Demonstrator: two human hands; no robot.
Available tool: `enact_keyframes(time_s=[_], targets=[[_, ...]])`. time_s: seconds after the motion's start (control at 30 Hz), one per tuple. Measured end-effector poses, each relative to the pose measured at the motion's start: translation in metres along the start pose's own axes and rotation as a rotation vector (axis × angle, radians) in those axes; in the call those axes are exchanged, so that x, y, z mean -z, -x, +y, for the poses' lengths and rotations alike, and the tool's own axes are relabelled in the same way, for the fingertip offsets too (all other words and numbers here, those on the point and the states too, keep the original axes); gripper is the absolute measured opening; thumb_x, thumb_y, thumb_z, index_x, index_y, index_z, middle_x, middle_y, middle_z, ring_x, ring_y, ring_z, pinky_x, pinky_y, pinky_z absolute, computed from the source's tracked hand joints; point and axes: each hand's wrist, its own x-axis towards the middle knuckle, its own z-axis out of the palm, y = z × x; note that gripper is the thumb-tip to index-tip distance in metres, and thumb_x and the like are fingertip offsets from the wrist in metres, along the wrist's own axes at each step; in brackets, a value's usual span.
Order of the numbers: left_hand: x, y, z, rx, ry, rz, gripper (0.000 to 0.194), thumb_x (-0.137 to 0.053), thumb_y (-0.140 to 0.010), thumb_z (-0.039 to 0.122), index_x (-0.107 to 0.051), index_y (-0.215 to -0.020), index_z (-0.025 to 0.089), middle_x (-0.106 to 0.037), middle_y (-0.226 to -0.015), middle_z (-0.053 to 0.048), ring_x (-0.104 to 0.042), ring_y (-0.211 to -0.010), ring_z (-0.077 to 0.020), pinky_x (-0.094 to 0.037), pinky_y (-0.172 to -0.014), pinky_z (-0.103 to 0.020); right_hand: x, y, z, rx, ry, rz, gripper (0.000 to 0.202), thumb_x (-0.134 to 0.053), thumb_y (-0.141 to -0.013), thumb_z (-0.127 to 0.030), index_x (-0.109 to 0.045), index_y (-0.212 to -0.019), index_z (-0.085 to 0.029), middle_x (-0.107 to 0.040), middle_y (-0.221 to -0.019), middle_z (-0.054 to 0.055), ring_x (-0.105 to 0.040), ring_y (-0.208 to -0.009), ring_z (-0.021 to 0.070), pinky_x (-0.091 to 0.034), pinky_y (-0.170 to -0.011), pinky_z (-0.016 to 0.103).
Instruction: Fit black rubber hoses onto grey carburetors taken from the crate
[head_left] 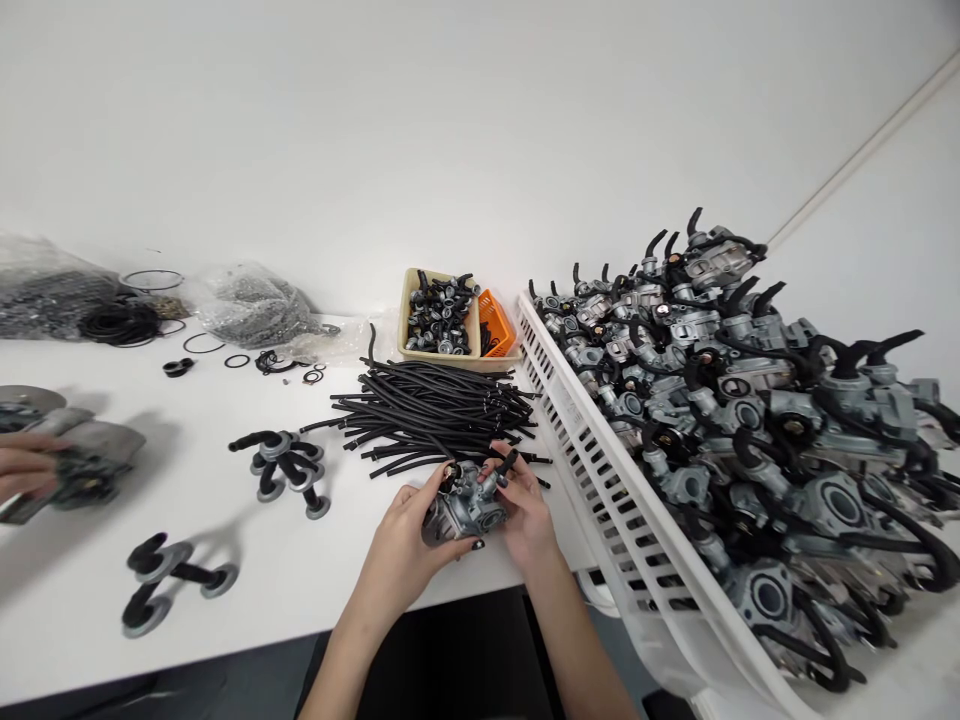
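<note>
A small metal carburetor (466, 508) is held between both hands above the front edge of the white table. My left hand (411, 528) wraps round its left side, thumb along the lower edge. On its right side, my right hand (525, 510) has its fingers at a short black rubber piece (508, 463) standing on top. Just behind the hands lies a pile of black rubber hoses (442, 405). To the left stand metal caps with black elbow tubes, one cluster (285, 465) farther back and another (176, 575) nearer the edge.
A white slatted basket (600, 470) heaped with carburetors (750, 420) fills the right side. At the back are a cream bin (405, 310) of small parts, an orange basket (501, 318), and plastic bags (251, 305). Another person's hand (26, 465) holds a part at far left.
</note>
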Motion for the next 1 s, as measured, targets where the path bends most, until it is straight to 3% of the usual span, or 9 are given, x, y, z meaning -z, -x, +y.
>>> enact_keyframes(time_s=[0.27,0.87,1.0], targets=[[-0.0007,-0.0002,-0.0002,0.006,0.009,0.009,0.079,-0.071,-0.074,0.031,-0.037,-0.146,0.027,-0.056,-0.099,-0.005,-0.057,-0.098,-0.0248,-0.047,-0.09,-0.041,-0.0015,0.0003,-0.0013,0.005,-0.007,0.019,0.044,-0.08,-0.06,-0.02,-0.071,-0.102,-0.023,-0.071,-0.082,0.001,-0.065,-0.077,0.0183,-0.051,-0.075,0.031],[-0.0019,-0.0011,-0.0025,0.018,0.01,0.009,0.081,-0.071,-0.073,0.031,-0.036,-0.146,0.029,-0.056,-0.096,-0.003,-0.059,-0.094,-0.024,-0.049,-0.087,-0.04,0.0008,-0.0045,0.0052,0.043,0.038,0.06,0.055,-0.087,-0.056,-0.018,-0.068,-0.107,-0.027,-0.07,-0.077,-0.004,-0.066,-0.07,0.014,-0.052,-0.069,0.025],[-0.0003,-0.0001,-0.0008,0.024,-0.003,0.008,0.08,-0.071,-0.074,0.032,-0.036,-0.146,0.028,-0.056,-0.096,-0.004,-0.059,-0.096,-0.0247,-0.05,-0.087,-0.04,0.0015,-0.0011,0.0026,0.008,0.009,0.031,0.048,-0.084,-0.063,-0.023,-0.068,-0.107,-0.025,-0.072,-0.085,0.0,-0.068,-0.074,0.0164,-0.053,-0.07,0.027]])
